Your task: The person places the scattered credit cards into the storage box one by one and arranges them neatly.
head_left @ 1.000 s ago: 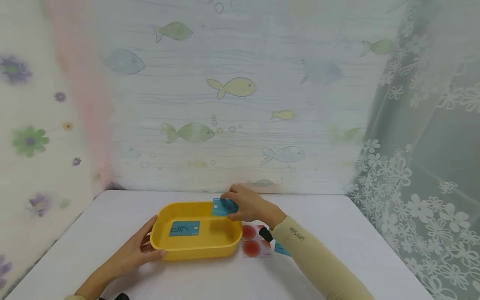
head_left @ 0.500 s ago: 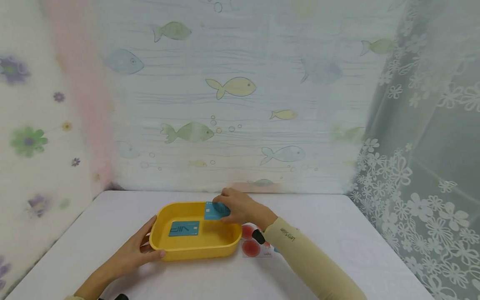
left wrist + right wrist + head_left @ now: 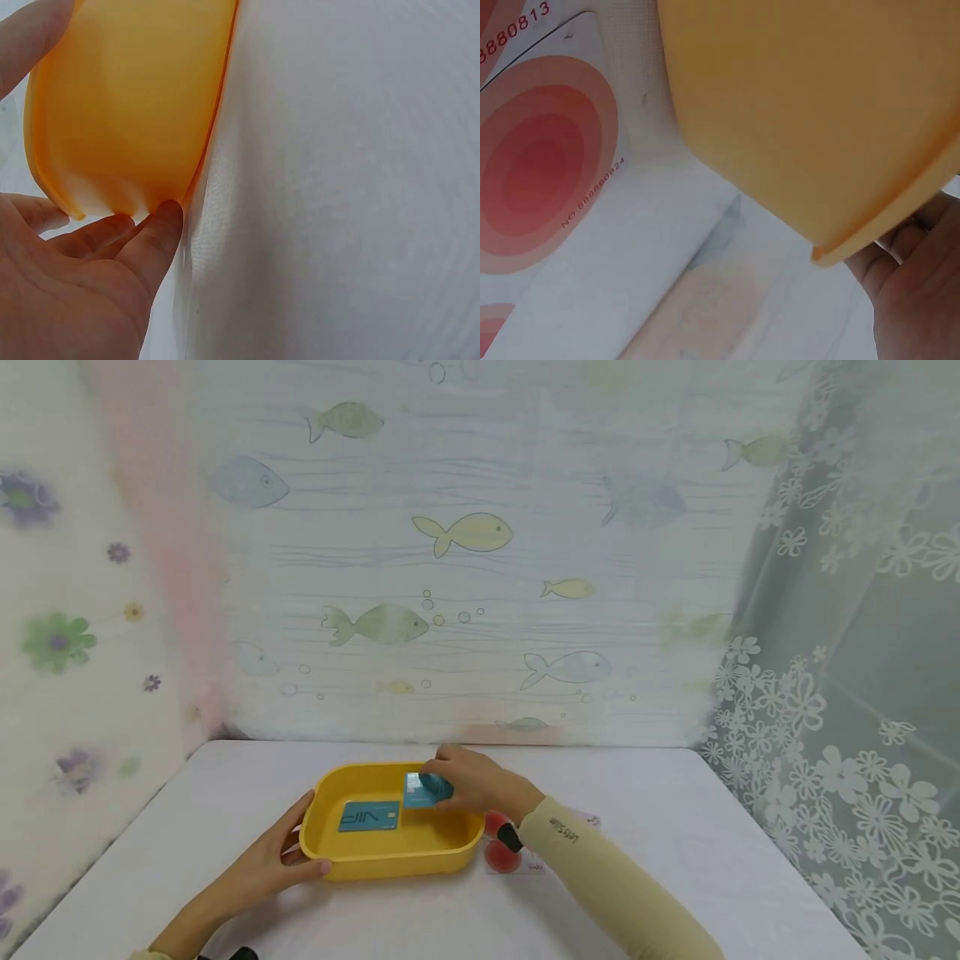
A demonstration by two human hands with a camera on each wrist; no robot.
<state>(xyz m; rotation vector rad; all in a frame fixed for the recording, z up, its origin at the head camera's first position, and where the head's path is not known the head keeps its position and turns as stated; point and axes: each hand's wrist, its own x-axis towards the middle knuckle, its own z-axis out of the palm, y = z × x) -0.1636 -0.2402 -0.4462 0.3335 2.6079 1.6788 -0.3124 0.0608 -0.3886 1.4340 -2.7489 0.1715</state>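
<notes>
A shallow yellow plastic basin point(image 3: 405, 862) stands on the table. My left hand point(image 3: 262, 860) holds its left end, thumb along the front wall and fingers round the end; in the left wrist view the fingertips point(image 3: 166, 217) touch the wall. A blue plastic card point(image 3: 369, 816) marked VIP lies flat on the basin's floor. My right hand point(image 3: 480, 783) pinches another blue card point(image 3: 420, 789) over the right half of the basin, partly covering it. In the right wrist view the basin's wall hides that card, and only part of the right hand point(image 3: 919, 277) shows.
Right of the basin, white cards with red circles point(image 3: 502, 857) lie on the white tablecloth point(image 3: 390, 918), partly under the right forearm. A patterned curtain with fish point(image 3: 480, 610) hangs behind the table, and a lace curtain point(image 3: 847, 777) on the right.
My right hand has moved left and slightly down with the blue card, further over the basin. The left hand and the basin stay in place.
</notes>
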